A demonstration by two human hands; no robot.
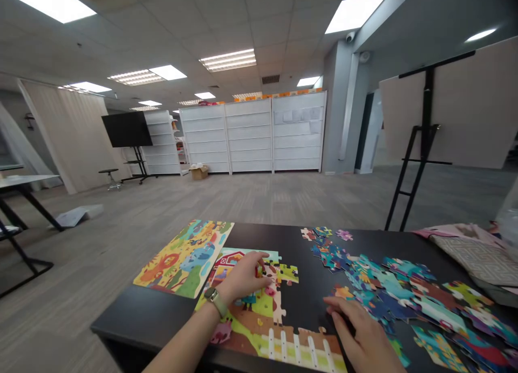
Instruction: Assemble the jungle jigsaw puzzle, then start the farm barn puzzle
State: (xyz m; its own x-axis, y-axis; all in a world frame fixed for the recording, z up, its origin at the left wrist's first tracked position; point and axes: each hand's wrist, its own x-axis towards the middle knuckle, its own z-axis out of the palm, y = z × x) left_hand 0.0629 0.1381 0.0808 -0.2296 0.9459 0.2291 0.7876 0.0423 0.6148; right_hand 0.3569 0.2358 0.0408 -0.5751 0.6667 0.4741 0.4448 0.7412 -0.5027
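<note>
On the black table lies a partly joined farm jigsaw puzzle [263, 321], showing a red barn, a yellow-green field and a white fence. My left hand [245, 273], with a watch [215, 302] on its wrist, rests over the upper part of this puzzle. Its thumb and index finger are apart, with puzzle pieces beneath them. A yellow-green section [288, 273] juts out at the puzzle's right edge. My right hand [356, 330] is low over the table between the farm puzzle and a heap of loose puzzle pieces [388, 289]. Its fingers are loosely bent, and nothing shows in them.
A finished-looking animal puzzle [184, 259] with a lion and an elephant lies at the left. A few pieces [322, 231] sit near the far edge. A patterned bag [473, 249] is at the right; an easel-like stand [416, 162] rises beyond the table.
</note>
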